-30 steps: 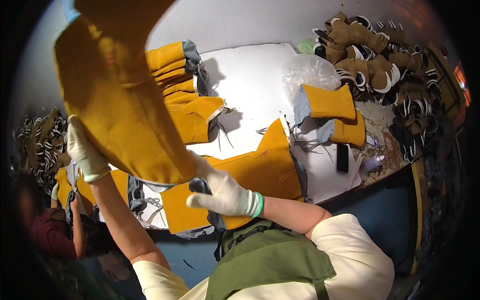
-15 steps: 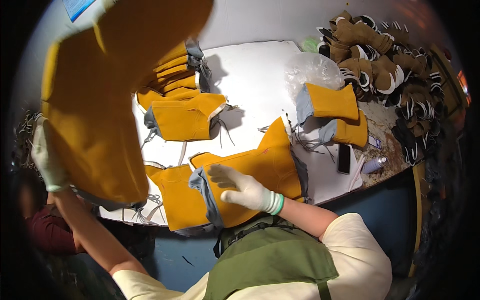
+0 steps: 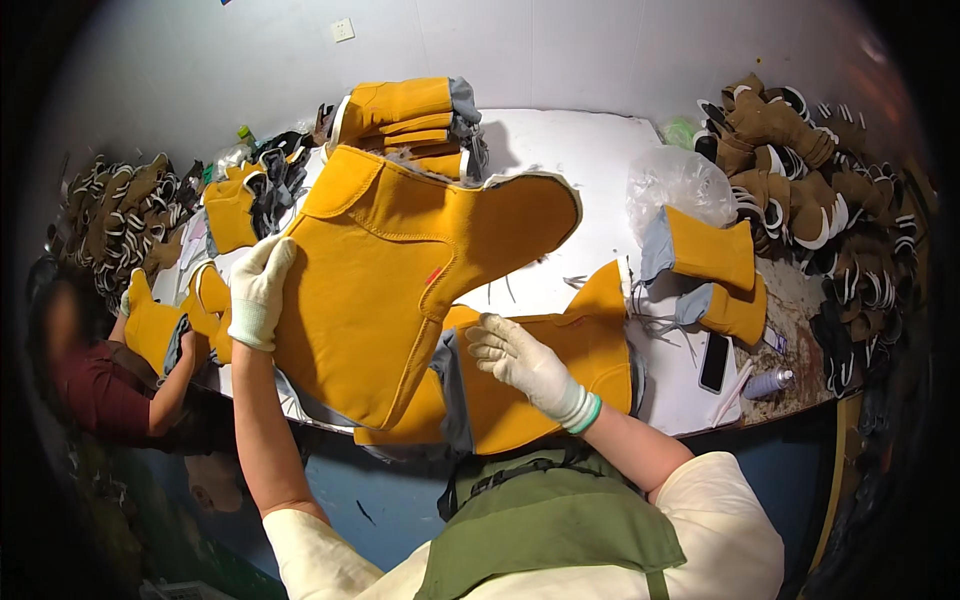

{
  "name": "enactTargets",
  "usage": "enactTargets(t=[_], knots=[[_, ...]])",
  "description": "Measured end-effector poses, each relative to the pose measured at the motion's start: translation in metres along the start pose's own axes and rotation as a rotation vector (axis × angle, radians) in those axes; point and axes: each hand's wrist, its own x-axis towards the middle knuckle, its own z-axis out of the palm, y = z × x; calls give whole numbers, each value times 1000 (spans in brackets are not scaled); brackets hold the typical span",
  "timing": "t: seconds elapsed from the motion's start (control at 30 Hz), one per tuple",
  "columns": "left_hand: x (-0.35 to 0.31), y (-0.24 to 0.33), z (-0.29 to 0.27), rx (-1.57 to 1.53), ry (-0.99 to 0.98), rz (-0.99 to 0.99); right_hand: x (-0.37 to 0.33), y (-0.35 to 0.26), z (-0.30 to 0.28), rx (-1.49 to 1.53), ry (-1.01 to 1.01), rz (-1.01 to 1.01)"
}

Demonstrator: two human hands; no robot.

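My left hand (image 3: 262,290), in a white knit glove, is closed on the left edge of a mustard-yellow boot upper (image 3: 360,300). That upper is held up above the table, its toe part pointing right, with a small red mark on its side. My right hand (image 3: 525,372), also gloved, hovers with fingers stretched out and nothing in it. Beneath it lies a second yellow boot upper (image 3: 575,375) with a grey lining. Another yellow boot upper (image 3: 402,425) lies partly under that one and is mostly hidden by the held piece.
A stack of yellow uppers (image 3: 400,105) stands at the back of the white table (image 3: 570,140). To the right are two small yellow pieces (image 3: 705,250), a phone (image 3: 714,362), a spray can (image 3: 768,383) and piled brown pieces (image 3: 780,130). A co-worker (image 3: 110,390) handles yellow pieces at left.
My left hand has brought the boot upper from the far left toward the middle, lower and turned side-on. The head view has shifted, showing the co-worker. My right hand remains open.
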Motion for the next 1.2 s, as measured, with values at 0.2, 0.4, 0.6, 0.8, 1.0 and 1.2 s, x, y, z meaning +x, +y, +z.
enactTargets(t=[0.2,0.4,0.6,0.8,1.0,1.2], knots=[[-5,0,18,-17,-64,-56,1,-17,14,-28,56,48],[-26,7,58,-226,-157,-303,-9,-1,16,-63,123,-14],[-70,34,116,-189,-346,-306,-69,0,-1,-83,405,318],[-82,9,153,-206,-532,-347,-104,28,-17,-52,596,198],[-80,28,149,-391,-455,-387,-54,-14,-19,-76,749,-138],[-118,68,147,-706,-563,-559,5,-87,-92,-423,444,-62]])
